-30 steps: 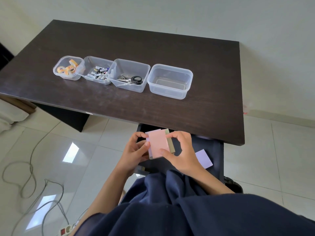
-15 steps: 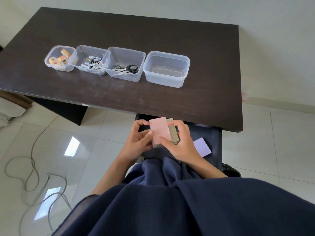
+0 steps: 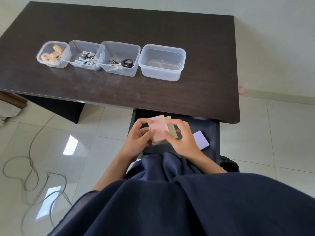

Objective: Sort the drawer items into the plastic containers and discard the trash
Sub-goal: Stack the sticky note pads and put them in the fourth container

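Sticky-note pads (image 3: 159, 129), pink on top of an olive one, are sitting stacked between both your hands above the open drawer (image 3: 213, 133), long axis running away from you toward the desk. Your left hand (image 3: 138, 138) is clasping the near-left edge, thumb lying across the pink face; your right hand (image 3: 183, 138) is pinching the far and right edges, fingertips on the olive pad. Whether more than two pads are in the stack, you cannot tell from here. One lilac pad (image 3: 201, 140) is lying loose in the drawer, just beside your right hand on its outer side, so that hand is the nearer for it. Up and beyond the grip, on the desk (image 3: 170, 99), four plastic containers are standing in a row: one with tape rolls (image 3: 51, 54), one with batteries (image 3: 85, 59), one with a single pair of scissors (image 3: 121, 63), and one empty container (image 3: 162, 63) almost straight ahead of the stack. Judging by that, the pads are probably heading forward into the empty one.
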A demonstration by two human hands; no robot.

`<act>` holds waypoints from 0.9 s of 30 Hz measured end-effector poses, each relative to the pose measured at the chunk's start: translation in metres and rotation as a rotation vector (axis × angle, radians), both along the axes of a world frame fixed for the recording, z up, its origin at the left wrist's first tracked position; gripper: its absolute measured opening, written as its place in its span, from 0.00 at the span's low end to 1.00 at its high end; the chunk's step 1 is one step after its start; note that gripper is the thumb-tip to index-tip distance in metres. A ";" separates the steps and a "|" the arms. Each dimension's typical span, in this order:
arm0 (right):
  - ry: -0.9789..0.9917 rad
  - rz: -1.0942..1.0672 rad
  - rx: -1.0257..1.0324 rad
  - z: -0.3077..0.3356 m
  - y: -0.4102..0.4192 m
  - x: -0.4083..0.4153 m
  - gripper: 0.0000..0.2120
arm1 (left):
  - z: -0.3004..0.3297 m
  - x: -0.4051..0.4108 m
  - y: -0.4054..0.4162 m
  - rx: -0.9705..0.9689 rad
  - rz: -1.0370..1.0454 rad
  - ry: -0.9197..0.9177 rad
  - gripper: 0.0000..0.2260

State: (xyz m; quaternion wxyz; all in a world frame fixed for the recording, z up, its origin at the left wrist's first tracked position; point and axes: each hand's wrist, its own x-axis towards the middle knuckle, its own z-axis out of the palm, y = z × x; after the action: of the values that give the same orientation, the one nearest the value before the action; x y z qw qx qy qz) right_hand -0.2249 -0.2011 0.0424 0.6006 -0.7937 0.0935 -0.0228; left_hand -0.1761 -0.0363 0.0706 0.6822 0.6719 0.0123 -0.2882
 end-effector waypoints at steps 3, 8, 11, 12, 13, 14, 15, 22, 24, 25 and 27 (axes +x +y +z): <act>0.032 -0.195 0.064 -0.010 -0.013 -0.003 0.08 | -0.006 -0.002 0.002 0.073 0.036 -0.002 0.10; 0.379 -0.301 -0.241 -0.068 -0.053 -0.011 0.15 | -0.011 -0.008 0.010 0.149 0.077 0.030 0.11; 0.669 -0.191 -0.463 -0.099 -0.068 -0.014 0.22 | -0.010 -0.011 0.013 0.145 0.099 0.045 0.12; 0.741 -0.120 -0.530 -0.106 -0.071 -0.016 0.23 | -0.010 -0.012 0.013 0.144 0.103 0.049 0.12; 0.783 -0.062 -0.574 -0.111 -0.071 -0.016 0.24 | -0.011 -0.012 0.014 0.144 0.106 0.051 0.12; 0.799 -0.032 -0.597 -0.116 -0.071 -0.016 0.24 | -0.011 -0.012 0.015 0.143 0.108 0.050 0.11; 0.795 -0.030 -0.612 -0.118 -0.070 -0.014 0.23 | -0.011 -0.012 0.015 0.144 0.110 0.047 0.11; 0.617 -0.067 -0.620 -0.121 -0.074 -0.010 0.16 | -0.008 -0.009 0.017 0.156 0.115 0.039 0.11; 0.584 -0.062 -0.506 -0.117 -0.074 -0.010 0.15 | -0.010 -0.009 0.018 0.153 0.120 0.039 0.11; 0.571 -0.074 -0.460 -0.114 -0.073 -0.009 0.15 | -0.011 -0.008 0.018 0.152 0.119 0.040 0.11; 0.536 -0.104 -0.399 -0.104 -0.069 -0.005 0.14 | -0.011 -0.008 0.018 0.153 0.113 0.039 0.11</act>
State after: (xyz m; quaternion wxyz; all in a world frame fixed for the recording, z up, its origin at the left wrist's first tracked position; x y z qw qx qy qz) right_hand -0.2296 -0.2702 -0.0618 0.3855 -0.8675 0.2823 0.1382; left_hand -0.1840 -0.0182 0.0593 0.6438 0.7144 0.0854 -0.2605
